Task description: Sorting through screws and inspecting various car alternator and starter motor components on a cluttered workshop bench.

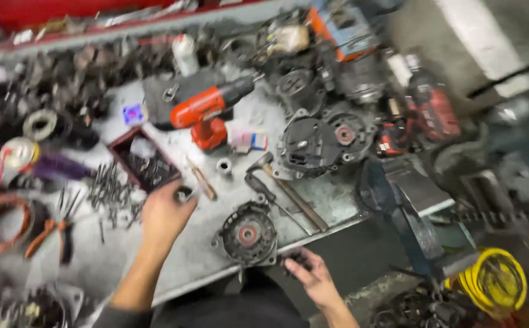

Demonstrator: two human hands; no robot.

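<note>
My left hand (164, 214) reaches over the grey workbench (210, 255) and closes on a small dark round part (184, 194), just below a dark red tray of small metal pieces (149, 161). My right hand (314, 278) is at the bench's front edge, fingers pinched on a small dark part (293, 260). Between the hands lies a round black alternator housing with a red centre (247, 234). The picture is blurred, so the small parts are hard to make out.
A red cordless drill (207, 109) lies mid-bench. Another alternator housing (313, 143), a hammer (289, 188) and a screwdriver (270, 197) lie to the right. Loose bolts (109, 188) and orange pliers (49, 234) sit left. A blue vise (398, 209) and yellow coil (495, 279) are at right.
</note>
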